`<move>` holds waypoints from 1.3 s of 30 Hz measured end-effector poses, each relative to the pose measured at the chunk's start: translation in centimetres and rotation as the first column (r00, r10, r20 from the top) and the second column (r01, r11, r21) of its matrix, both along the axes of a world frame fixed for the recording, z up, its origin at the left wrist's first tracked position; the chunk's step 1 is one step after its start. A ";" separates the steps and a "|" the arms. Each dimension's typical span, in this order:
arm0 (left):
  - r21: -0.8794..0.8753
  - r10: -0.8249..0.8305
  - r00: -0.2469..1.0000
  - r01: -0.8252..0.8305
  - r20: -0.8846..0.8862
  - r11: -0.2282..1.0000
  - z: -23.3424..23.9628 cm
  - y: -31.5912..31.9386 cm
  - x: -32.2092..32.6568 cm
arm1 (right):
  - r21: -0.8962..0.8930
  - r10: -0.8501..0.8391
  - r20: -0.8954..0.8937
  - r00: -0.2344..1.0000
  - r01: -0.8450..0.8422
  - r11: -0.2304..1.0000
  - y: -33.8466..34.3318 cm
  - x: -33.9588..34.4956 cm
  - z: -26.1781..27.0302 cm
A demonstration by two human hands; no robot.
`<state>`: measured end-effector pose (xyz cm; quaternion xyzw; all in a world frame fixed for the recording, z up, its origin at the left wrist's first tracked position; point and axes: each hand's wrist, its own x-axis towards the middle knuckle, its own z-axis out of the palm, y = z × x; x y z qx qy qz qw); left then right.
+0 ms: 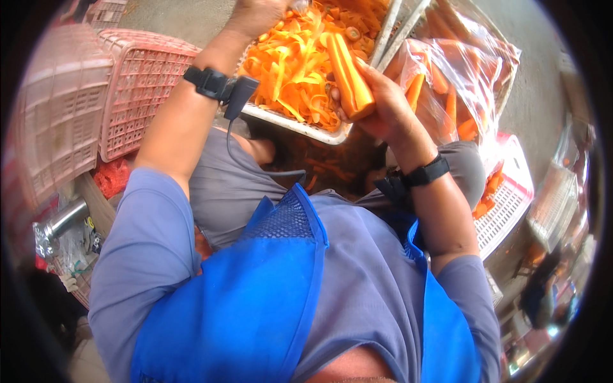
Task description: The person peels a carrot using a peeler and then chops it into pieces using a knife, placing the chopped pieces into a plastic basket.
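Note:
A thick peeled carrot (348,79) lies in my right hand (390,103), with the thumb along one side and the fingers curled around the other. Below it, a white plastic crate (306,128) holds a heap of orange carrot peelings (287,72) with a few cut carrot ends among them. At the top edge, over the crate's far left side, my left hand (256,16) is bent inward and partly cut off by the frame. A small shiny thing shows by its fingertips, too little of it to name. Each wrist wears a black strap.
To the right, a clear plastic bag (471,76) of carrots rests in a crate. A pink-and-white basket (507,201) with carrot pieces stands by my right knee. Pink plastic crates (143,91) stand at the left, near a metal cylinder (69,218). Scraps litter the floor between my legs.

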<state>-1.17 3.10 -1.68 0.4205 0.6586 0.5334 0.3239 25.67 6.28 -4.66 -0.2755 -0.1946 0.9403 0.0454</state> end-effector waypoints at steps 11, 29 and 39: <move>-0.065 -0.033 0.997 0.037 0.070 0.997 1.4 -0.6 -0.9 | 0.237 0.183 0.092 0.979 -0.200 0.951 0.2 0.2 0.7; 0.145 -0.219 0.955 0.250 -0.198 0.957 -1.2 -1.8 3.8 | 0.401 0.233 0.125 0.964 -0.264 0.877 0.5 -0.2 1.7; -0.259 0.120 0.946 -0.040 0.302 0.965 -1.5 -3.5 9.6 | 0.696 -0.151 0.006 0.988 0.104 0.710 1.9 -0.5 1.6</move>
